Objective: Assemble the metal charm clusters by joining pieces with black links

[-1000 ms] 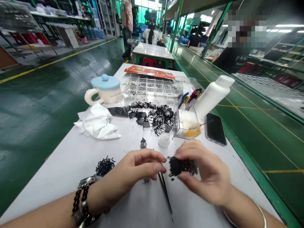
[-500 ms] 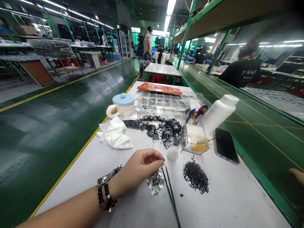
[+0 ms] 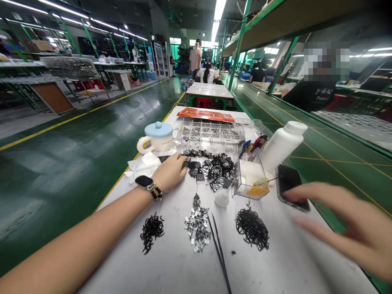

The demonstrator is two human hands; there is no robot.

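At the left end of a pile of small black flat parts (image 3: 217, 169), my left hand (image 3: 171, 173) has its fingers curled together, and what they pinch, if anything, is hidden. My right hand (image 3: 339, 226), smeared by motion, reaches in from the right with thumb and fingers apart, holding nothing. Tweezers (image 3: 219, 251) lie on the white table between the hands. Beside their tips is a heap of small silver metal pieces (image 3: 197, 228). Black curved pieces form one heap (image 3: 252, 228) on the right and a smaller heap (image 3: 152, 230) on the left.
A lidded mug (image 3: 159, 136) and crumpled tissue (image 3: 142, 166) stand at left. Behind the black parts is a clear compartment box (image 3: 211, 132). A clear holder (image 3: 251, 181), white bottle (image 3: 283, 145) and phone (image 3: 290, 183) sit at right. Co-workers are farther off.
My left hand has left the tweezers' tips and silver heap and moved forward to the black parts. My right hand has come further into view from the right edge. The tweezers lie nearly unmoved.
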